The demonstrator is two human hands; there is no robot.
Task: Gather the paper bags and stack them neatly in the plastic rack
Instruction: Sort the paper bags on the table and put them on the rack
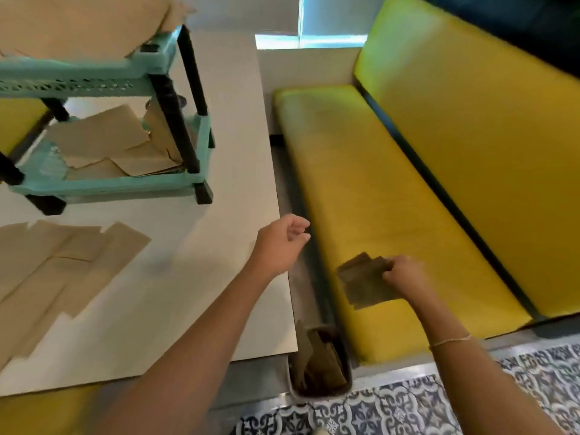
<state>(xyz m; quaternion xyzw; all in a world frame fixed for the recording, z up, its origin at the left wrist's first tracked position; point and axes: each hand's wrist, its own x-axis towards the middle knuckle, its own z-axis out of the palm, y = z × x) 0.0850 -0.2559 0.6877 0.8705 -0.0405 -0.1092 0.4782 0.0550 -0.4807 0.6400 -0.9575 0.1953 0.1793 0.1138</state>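
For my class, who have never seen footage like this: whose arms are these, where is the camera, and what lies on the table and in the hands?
There is no machine here. One camera on a person's head looks down at their own bare arms. The right hand grips a few brown paper bags over the yellow bench seat. The left hand is loosely curled and empty above the table's edge. On the white table stands a turquoise plastic rack with bags on both shelves; more flat bags lie spread beside it. A bin below also holds bags.

Single head-worn view, steeply downward over table (201,277) edge and bench (392,189).
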